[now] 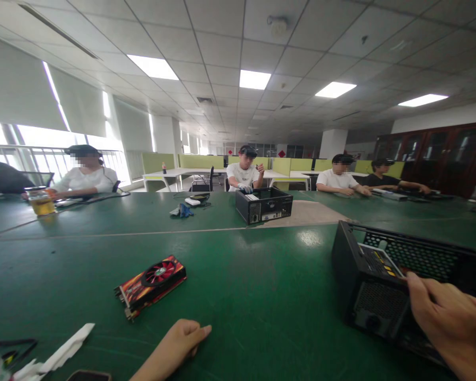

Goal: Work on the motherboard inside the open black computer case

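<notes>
Fingers (pixel 422 290) of the right hand (pixel 450 323) lie curled together over the top edge of the case (pixel 365 286), touching it; no pinch is visible. Left hand (pixel 180 338) rests on the table (pixel 262 296), well left of the case, fingers loosely folded with the thumb extended, holding nothing. Graphics card (pixel 151 284), red fan up, lies flat on the table farther left of the case, just beyond the left hand. White paper (pixel 59 354) lies at the table's near edge, far left of the case. Second case (pixel 264 204) stands beyond the case, before a seated person (pixel 244 174). Glass (pixel 40 201) of amber liquid stands far left.
</notes>
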Demonstrator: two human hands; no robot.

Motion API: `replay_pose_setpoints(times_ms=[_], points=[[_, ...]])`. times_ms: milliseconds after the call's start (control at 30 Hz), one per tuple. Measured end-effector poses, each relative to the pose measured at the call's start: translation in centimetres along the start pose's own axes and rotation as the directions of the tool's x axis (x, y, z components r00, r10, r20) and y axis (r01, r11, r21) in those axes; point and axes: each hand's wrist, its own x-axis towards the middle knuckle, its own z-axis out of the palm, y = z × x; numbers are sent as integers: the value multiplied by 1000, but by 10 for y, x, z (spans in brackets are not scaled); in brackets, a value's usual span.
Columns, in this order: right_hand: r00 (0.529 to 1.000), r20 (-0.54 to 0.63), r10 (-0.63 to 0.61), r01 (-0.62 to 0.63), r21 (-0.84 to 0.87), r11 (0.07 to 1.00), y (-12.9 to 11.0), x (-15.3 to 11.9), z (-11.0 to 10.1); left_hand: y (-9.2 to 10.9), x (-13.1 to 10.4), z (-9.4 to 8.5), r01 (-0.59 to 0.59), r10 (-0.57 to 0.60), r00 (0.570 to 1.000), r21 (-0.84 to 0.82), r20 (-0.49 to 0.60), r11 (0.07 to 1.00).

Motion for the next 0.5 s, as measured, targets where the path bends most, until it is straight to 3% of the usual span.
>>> replay_pose_setpoints(times_ms=[100,200,367,500], points=[[995,26,100,-101,33,994,-5,-2,-3,2,2,-1,-34,35,999,-9,26,999],[989,103,105,-116,99,988,-20,-14,-16,1,4,0,-45,46,998,-12,39,999],[985,136,-106,65,278,958,-74,-53,-49,4,5,2,-11,12,998,-18,56,1000],[944,173,-280,179,444,878,-123,-93,-82,10,3,1,33,-31,995,-25,91,999]])
